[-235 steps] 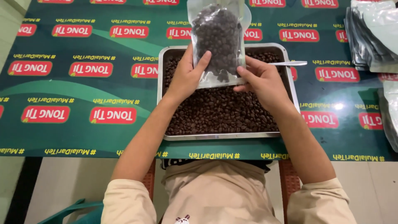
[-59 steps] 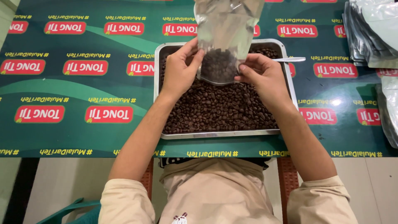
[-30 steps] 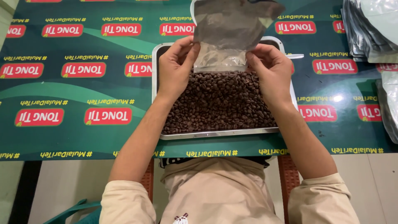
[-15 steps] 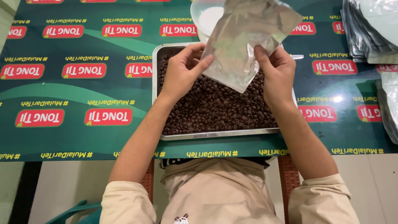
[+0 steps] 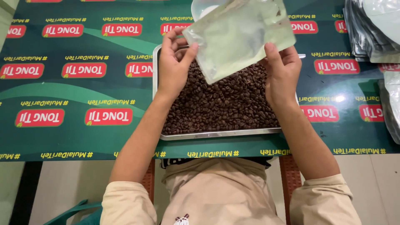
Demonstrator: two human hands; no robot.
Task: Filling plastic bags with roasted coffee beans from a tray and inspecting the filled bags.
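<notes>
I am holding an empty translucent pouch (image 5: 241,35) tilted above the tray of coffee beans (image 5: 156,89). My left hand (image 5: 174,66) is pinching its 9 o'clock corner, fingers closed; my right hand (image 5: 281,71) is gripping the 3 o'clock edge. The tray is sitting on the green worktop (image 5: 83,87).

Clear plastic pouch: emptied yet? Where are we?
Done: the clear plastic pouch looks empty and flat. In hand: left hand and right hand hold it tilted above the metal tray of dark coffee beans. Left: stacked pouches at the table's right edge lie untouched.

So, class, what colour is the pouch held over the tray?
Translucent pale green-white pouch, seen in the head view.
</notes>
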